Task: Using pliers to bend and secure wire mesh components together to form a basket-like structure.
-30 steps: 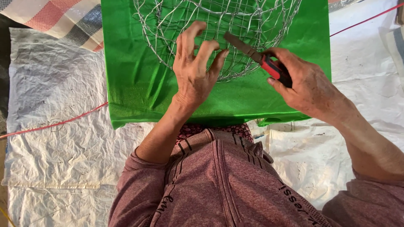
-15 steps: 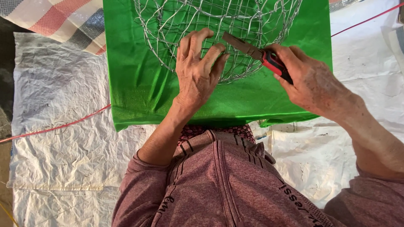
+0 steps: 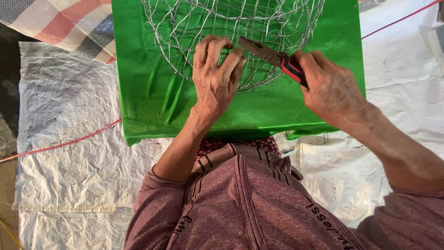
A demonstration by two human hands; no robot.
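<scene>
A round basket of bent silver wire mesh (image 3: 185,28) rests on a bright green cloth (image 3: 138,92). My left hand (image 3: 215,78) grips the near rim of the wire basket, fingers curled over the wires. My right hand (image 3: 330,85) holds pliers (image 3: 273,58) with red and black handles. The rusty jaws point left and meet the wire rim just beside my left fingertips.
White crumpled plastic sheeting (image 3: 64,176) covers the ground around the green cloth. A thin red cord (image 3: 60,144) runs across it at left and again at upper right. A striped red, grey and white woven sheet (image 3: 69,23) lies at upper left.
The view has shifted slightly. My left fingers have tightened on the rim, and the pliers' jaws have edged closer to them.
</scene>
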